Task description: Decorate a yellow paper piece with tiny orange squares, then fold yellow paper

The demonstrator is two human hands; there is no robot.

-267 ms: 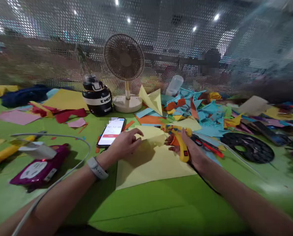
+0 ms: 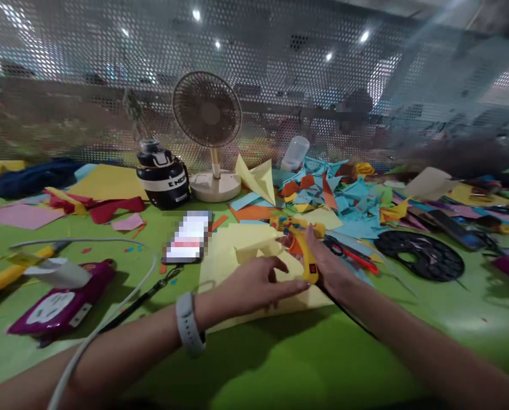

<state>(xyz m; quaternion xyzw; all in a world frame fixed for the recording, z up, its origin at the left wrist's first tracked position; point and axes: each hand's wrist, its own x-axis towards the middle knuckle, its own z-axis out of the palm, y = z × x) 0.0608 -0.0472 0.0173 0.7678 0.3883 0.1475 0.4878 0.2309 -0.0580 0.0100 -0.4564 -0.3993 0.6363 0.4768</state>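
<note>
My right hand (image 2: 329, 265) grips a yellow glue gun (image 2: 309, 250) with an orange trigger, its nozzle pointing left. Pale yellow paper (image 2: 214, 262) lies beneath both hands, with a raised flap (image 2: 254, 249) near its middle. Over the paper's lower part is my left hand (image 2: 254, 285), fingers apart and nothing in it. Its thumb reaches to the bottom of the glue gun's handle; whether they touch I cannot tell. A pale watch band (image 2: 189, 323) circles the left wrist. Beside the right hand lie scissors (image 2: 359, 259) with red on them.
A phone (image 2: 188, 238), a black jug (image 2: 163, 181) and a fan (image 2: 207, 111) stand or lie behind. Crumpled blue paper (image 2: 357, 199) is heaped back right, near a black disc (image 2: 420, 255). At left are a purple packet (image 2: 61, 304) and a white cable (image 2: 121, 304) crossing my forearm.
My left hand has moved right and nearer to me, towards the glue gun's handle. A flap of the yellow paper now shows raised. The view has shifted slightly.
</note>
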